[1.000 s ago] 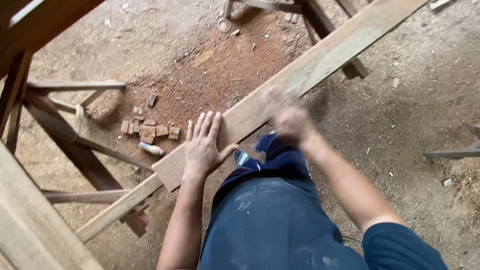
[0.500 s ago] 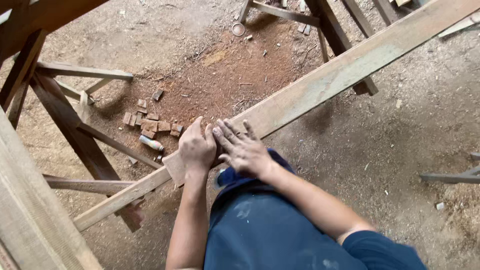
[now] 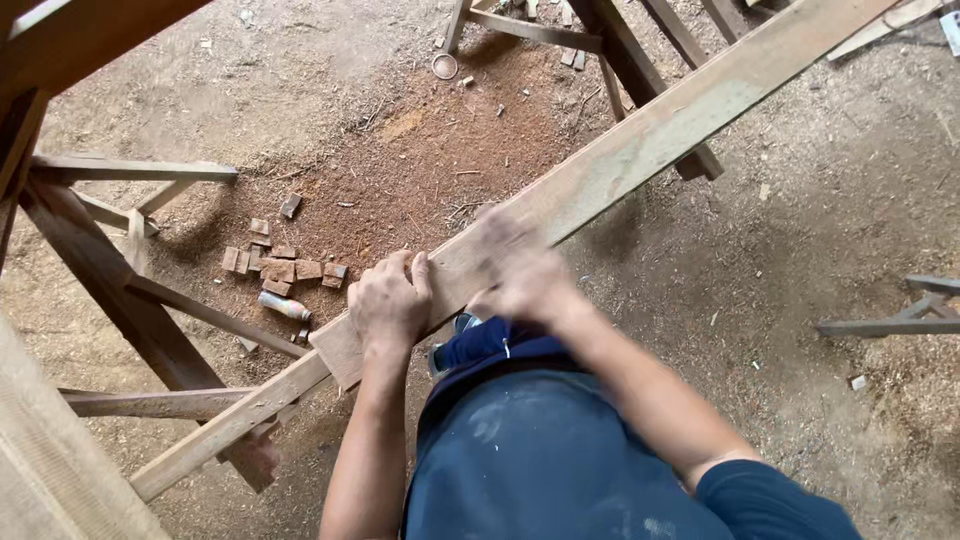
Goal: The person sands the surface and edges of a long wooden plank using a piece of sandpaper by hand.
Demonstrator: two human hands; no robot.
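A person looks down at a long wooden plank (image 3: 620,165) that runs diagonally from near left to far right above a sawdust-strewn floor (image 3: 820,230). The left hand (image 3: 388,303) has curled from a flat, spread press into a grip over the plank's near end, fingers closed around the edge. The right hand (image 3: 520,270), which half a second ago lay beside the left, is now a blur on the plank just to its right; whether its fingers are open or closed cannot be told. A raised knee in blue trousers (image 3: 540,450) sits beneath the plank. Small wood offcuts (image 3: 285,268) lie on the floor to the left, near a wooden trestle (image 3: 120,290).
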